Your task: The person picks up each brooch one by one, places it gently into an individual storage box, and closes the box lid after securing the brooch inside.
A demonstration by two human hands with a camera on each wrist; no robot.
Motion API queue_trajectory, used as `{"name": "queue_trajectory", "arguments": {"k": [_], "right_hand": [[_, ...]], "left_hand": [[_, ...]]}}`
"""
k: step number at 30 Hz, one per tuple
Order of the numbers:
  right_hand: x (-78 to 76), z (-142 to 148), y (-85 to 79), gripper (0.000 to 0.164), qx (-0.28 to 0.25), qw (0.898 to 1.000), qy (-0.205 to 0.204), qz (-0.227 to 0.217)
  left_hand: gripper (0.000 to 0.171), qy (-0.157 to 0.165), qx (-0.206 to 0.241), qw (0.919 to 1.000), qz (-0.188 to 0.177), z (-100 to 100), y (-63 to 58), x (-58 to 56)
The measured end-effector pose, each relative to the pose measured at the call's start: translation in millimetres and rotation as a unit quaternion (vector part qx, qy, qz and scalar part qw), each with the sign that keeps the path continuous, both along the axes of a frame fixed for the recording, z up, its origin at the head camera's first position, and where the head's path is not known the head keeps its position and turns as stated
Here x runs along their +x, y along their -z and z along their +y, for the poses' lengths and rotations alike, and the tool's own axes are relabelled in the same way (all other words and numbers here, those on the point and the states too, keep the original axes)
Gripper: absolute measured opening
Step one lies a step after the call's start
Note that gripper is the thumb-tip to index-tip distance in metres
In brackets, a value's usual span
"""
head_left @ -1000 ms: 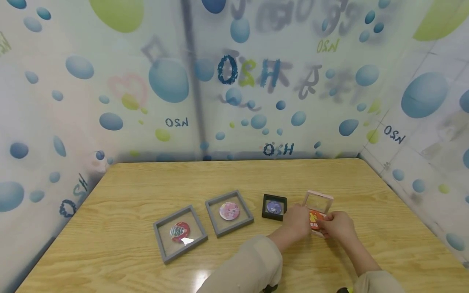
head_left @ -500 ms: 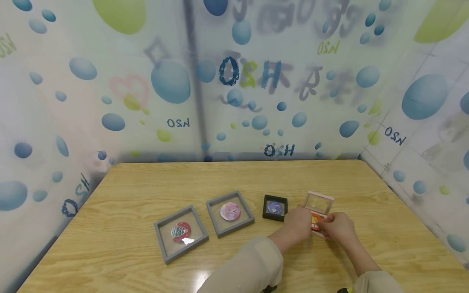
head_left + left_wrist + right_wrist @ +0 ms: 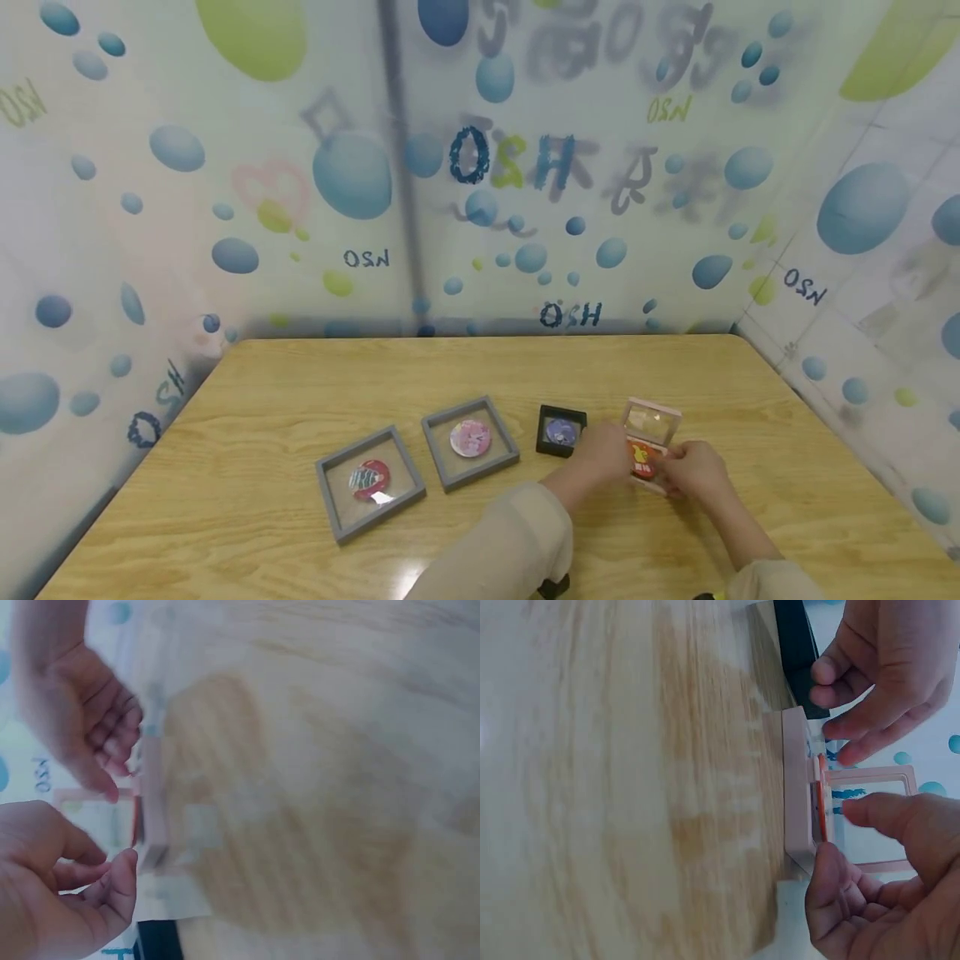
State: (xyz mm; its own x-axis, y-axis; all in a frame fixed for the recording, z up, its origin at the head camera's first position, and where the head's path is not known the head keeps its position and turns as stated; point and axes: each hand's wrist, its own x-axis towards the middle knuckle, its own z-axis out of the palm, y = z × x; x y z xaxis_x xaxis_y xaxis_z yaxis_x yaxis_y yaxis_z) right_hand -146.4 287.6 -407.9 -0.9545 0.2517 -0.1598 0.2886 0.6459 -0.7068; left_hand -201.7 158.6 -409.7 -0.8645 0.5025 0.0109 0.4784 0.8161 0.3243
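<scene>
A small pink display case (image 3: 651, 423) stands on the table with its clear lid (image 3: 885, 776) tilted up. A red-orange badge (image 3: 642, 460) with a yellow figure lies in its lower half, slightly above the rim (image 3: 815, 771). My right hand (image 3: 696, 473) grips the case's right edge, fingertips at the rim and thumb over the badge in the right wrist view. On the other side my left hand (image 3: 600, 454) hovers by the left edge, fingers (image 3: 851, 748) loosely bent, holding nothing. It partly covers the badge's left side in the head view.
Left of my left hand is a small black case (image 3: 561, 431) with a purple badge. Two larger grey frames, one with a pink badge (image 3: 470, 438) and one with a red striped badge (image 3: 369, 479), lie further left. A patterned curtain (image 3: 525, 275) hangs behind the table.
My left hand has drawn slightly left, off the case, uncovering more of the badge. My right hand stays at the right edge. The head view has tilted up a little.
</scene>
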Motion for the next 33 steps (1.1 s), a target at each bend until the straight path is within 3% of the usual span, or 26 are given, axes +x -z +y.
{"name": "queue_trajectory", "arguments": {"k": [2,6,9,14,17,24,33], "right_hand": [[1.2,1,-1.2,0.029,0.020,1.000,-0.005,-0.014],[3.8,2,-2.5,0.054,0.037,0.997,-0.028,-0.053],[6.2,0,-1.3,0.078,0.030,0.996,-0.040,-0.076],[9.1,-1,-0.3,0.090,0.040,0.994,-0.060,-0.079],[10.0,0,-0.4,0.093,0.048,0.994,-0.066,-0.076],[11.9,-1,2.4,0.072,0.028,0.996,-0.052,-0.064],[15.1,-2,1.8,0.058,0.020,0.997,-0.059,-0.050]], "left_hand": [[0.008,-0.011,0.048,0.9984,-0.026,-3,-6.9,-3.3],[0.049,-0.035,0.169,0.9792,-0.106,-8,-17.6,-9.3],[0.067,-0.041,0.223,0.9621,-0.152,-10,-20.6,-12.5],[0.071,-0.014,0.268,0.9436,-0.194,-10,-20.8,-15.2],[0.069,0.011,0.262,0.9445,-0.198,-10,-20.6,-16.5],[0.061,0.040,0.202,0.9634,-0.171,-10,-22.2,-16.2],[0.054,0.049,0.200,0.9652,-0.161,-11,-25.3,-13.5]]}}
